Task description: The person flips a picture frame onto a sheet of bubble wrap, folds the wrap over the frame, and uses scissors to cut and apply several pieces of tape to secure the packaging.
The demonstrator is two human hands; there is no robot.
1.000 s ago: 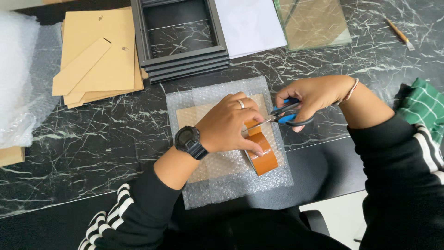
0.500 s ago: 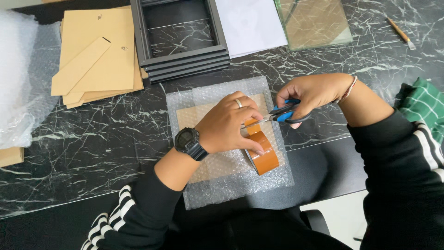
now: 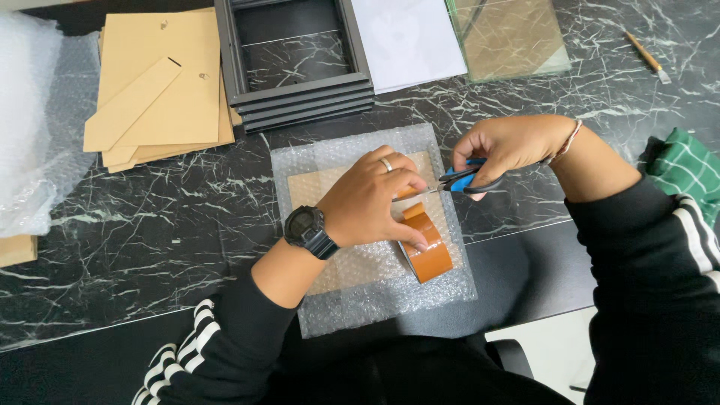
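A flat package wrapped in bubble wrap (image 3: 337,300) lies on the black marble table in front of me. My left hand (image 3: 371,199), with a ring and a black wristwatch, rests on top of it and grips a roll of brown tape (image 3: 429,251) standing on edge. My right hand (image 3: 510,146) holds blue-handled scissors (image 3: 457,180) whose blades point left toward the tape just above the roll, close to my left fingers.
A stack of black picture frames (image 3: 300,67) sits at the back, with brown backing boards (image 3: 161,90) to its left, white paper (image 3: 409,37) and a glass pane (image 3: 514,37) to its right. Loose bubble wrap (image 3: 34,127) lies far left, a green checked cloth (image 3: 686,169) right.
Both hands stay nearly still on the package. The scissors have shifted very slightly at the tape.
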